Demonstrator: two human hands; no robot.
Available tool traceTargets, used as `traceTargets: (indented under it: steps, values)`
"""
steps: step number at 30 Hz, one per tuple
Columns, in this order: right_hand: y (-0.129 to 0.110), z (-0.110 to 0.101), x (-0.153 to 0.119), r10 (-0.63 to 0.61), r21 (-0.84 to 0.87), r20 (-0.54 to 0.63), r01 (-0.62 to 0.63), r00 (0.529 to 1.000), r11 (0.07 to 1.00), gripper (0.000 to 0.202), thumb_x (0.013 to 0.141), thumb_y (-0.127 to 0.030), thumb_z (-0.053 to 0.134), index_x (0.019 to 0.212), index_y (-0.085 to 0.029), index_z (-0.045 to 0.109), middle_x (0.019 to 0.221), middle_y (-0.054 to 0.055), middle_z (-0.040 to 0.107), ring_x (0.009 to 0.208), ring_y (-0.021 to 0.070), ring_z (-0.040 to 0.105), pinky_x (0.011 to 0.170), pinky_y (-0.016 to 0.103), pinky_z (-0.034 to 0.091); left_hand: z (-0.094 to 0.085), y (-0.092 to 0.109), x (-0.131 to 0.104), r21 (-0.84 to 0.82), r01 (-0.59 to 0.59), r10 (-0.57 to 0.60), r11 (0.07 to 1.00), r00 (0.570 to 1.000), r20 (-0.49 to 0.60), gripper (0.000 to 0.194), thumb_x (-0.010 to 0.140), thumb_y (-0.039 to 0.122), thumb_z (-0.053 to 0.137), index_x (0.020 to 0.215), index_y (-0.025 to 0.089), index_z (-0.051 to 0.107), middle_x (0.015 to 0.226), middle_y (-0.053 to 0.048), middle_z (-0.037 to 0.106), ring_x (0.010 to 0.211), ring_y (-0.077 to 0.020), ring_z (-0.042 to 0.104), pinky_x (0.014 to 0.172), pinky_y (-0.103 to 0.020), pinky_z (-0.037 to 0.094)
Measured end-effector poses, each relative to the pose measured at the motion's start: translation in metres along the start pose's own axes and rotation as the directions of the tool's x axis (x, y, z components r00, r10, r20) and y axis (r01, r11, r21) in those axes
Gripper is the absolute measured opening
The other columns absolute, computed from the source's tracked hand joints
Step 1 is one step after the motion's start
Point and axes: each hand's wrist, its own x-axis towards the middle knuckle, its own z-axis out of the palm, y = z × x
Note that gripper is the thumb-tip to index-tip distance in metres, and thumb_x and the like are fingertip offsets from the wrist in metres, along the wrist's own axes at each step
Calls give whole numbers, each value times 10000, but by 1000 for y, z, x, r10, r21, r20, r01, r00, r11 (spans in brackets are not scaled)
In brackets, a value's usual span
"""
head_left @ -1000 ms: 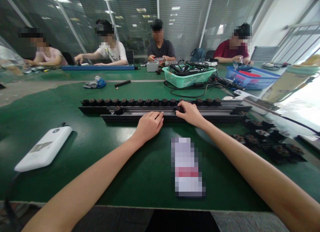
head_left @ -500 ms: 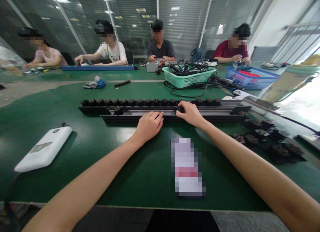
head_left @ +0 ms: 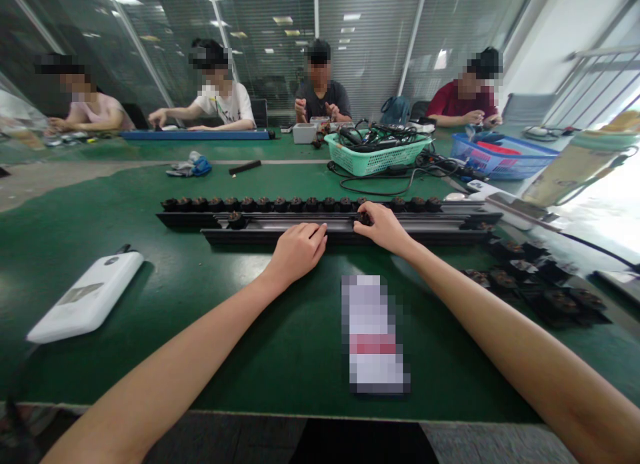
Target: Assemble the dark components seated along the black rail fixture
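Green table (head_left: 275, 377), basket (head_left: 373, 163) of cables (head_left: 373, 137), right hand (head_left: 381, 225) pinching module (head_left: 364, 218) in rail (head_left: 341, 238), left hand (head_left: 301, 247) with grip unclear

Right hand (head_left: 383, 225) covers much of the black part (head_left: 364, 218) between its fingers; the part's detail is too small to read. Right hand also masks a portion of the rear row of round parts (head_left: 297, 205). Left hand (head_left: 301, 251) hides a stretch of the front rail (head_left: 245, 237); whether its fingers grip or merely rest cannot be told. Left forearm (head_left: 190, 364) cut off by bottom edge, right forearm (head_left: 500, 317) at lower right corner. Slab-shaped item (head_left: 373, 334) pixelated, face unreadable. Loose black parts (head_left: 560, 301) blurred, count uncertain. Co-workers' heads (head_left: 210, 56) pixelated; pale sleeve (head_left: 15, 107) blurred, cut by left edge
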Motion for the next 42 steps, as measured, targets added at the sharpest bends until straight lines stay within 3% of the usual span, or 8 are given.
traceTargets:
  steps: [9,13,42]
  values:
    - [4,-18,0,37,18,112,-39,993,999,305,837,-483,655,997,-223,659,746,-5,644,726,197,573,762,335,341,-1,0,0,-18,5,-5,1000,1000,-4,377,1038,260,431,1259,85,682,1149,-158,738,1051,-254,682,919,-411,546]
    - [8,-14,-4,2,41,83,-6,997,999,335,868,-494,632,1038,-207,656,738,-16,617,724,189,579,784,340,331,0,0,0,-18,10,-10,1000,1000,7,381,1039,268,433,1261,85,681,1149,-155,738,1053,-255,682,915,-408,546]
    - [3,-10,-4,19,-52,46,-17,999,999,298,850,-425,588,1047,-208,643,884,48,689,843,243,607,777,346,308,0,0,0,-20,5,-5,1000,1000,-8,383,1038,262,427,1255,76,683,1137,-160,742,1042,-257,683,911,-417,552]
